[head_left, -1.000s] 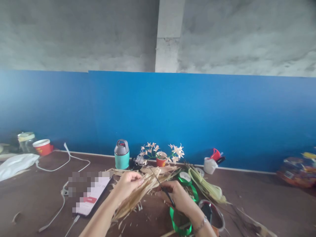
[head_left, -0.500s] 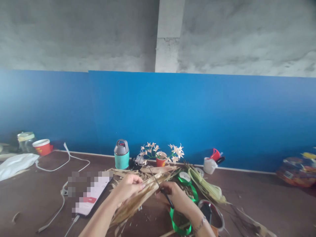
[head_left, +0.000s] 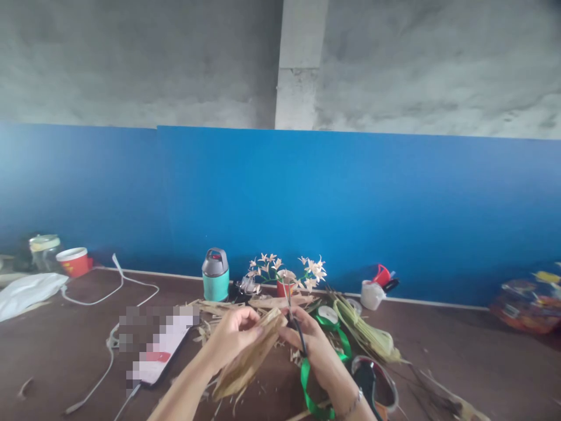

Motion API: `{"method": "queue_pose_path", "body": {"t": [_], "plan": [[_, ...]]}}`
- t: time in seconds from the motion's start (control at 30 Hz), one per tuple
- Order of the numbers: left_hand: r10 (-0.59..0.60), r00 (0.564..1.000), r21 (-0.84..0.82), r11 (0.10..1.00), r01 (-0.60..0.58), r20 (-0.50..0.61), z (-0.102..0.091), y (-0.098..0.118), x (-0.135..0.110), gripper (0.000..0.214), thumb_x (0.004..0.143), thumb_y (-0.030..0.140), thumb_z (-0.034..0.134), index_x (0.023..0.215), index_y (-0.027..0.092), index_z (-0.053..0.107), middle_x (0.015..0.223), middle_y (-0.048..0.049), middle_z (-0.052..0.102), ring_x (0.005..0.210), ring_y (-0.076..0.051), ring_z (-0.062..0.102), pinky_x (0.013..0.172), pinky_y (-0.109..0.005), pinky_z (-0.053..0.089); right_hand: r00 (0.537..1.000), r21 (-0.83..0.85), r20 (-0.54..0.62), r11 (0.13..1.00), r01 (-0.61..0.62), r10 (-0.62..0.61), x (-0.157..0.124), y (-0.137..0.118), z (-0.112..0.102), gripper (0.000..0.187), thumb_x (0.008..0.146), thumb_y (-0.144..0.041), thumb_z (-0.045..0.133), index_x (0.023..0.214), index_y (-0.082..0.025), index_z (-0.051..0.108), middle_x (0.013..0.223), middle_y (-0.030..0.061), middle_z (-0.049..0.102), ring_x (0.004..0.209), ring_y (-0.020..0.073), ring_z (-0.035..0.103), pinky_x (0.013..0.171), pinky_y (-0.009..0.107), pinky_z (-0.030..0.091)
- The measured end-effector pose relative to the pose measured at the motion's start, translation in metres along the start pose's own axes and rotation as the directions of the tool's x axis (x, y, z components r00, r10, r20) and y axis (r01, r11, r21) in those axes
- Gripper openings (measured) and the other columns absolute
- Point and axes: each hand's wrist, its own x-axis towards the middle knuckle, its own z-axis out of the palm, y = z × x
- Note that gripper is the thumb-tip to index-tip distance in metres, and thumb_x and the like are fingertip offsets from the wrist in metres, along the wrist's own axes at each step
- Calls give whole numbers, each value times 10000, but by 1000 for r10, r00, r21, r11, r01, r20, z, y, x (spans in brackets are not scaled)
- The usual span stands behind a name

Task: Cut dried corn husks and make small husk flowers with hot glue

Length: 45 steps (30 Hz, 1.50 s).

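My left hand pinches the upper part of a dry, tan corn husk, which slants down toward the table's near side. Black-handled scissors are in my right hand, their blades pointing up and away. Right-hand fingertips come up against the husk's upper right edge; whether they grip it I cannot tell. Green ribbon hangs in a loop beside my right hand, leading from a white spool. Behind both hands lie husk scraps and a red cup holding pale flowers.
A phone with a white cable lies left of my forearm. Behind it stands a teal bottle. To the right are a bundle of greenish husks, a round container and a white cup. A blue panel borders the table's back.
The scissors have swung from lying across the husk to pointing upward, off it. The husk now shows a shorter upper end, and my right fingers have come closer to its edge.
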Motion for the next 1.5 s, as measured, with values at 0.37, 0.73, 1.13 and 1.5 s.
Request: {"method": "queue_pose_path", "body": {"t": [0.37, 0.73, 1.13, 1.5], "plan": [[-95, 992, -116, 989, 86, -79, 19, -2, -2, 260, 663, 408, 669, 665, 150, 638, 596, 20, 587, 608, -146, 506, 610, -251, 358, 993, -72, 48, 992, -104, 108, 0, 3, 4, 422, 495, -348, 820, 764, -157, 556, 584, -41, 536, 461, 51, 414, 446, 165, 326], [-94, 979, -300, 953, 36, -181, 28, -1, -3, 343, 657, 458, 651, 535, 163, 528, 461, 60, 412, 462, -88, 351, 493, -222, 253, 994, -25, 33, 994, -108, 109, -2, -1, 2, 431, 506, -353, 812, 726, -171, 489, 539, -63, 492, 443, 56, 422, 442, 175, 347], [467, 788, 396, 864, -310, -402, 16, 1, -13, 233, 711, 382, 630, 539, 234, 577, 624, -42, 601, 671, -207, 532, 688, -305, 401, 916, -613, -2, 724, 315, -400, -15, -12, 8, 45, 764, -192, 556, 748, -175, 595, 583, -5, 555, 533, 128, 489, 503, 204, 368], [-327, 936, -562, 753, 343, 133, 26, 12, -13, 593, 669, 727, 442, 567, 161, 585, 436, 18, 496, 364, -84, 393, 373, -207, 235, 687, -757, 297, 275, 593, -663, -22, -3, 9, 499, 531, 20, 408, 921, -228, 597, 865, 52, 596, 775, 200, 559, 687, 290, 464]]}}
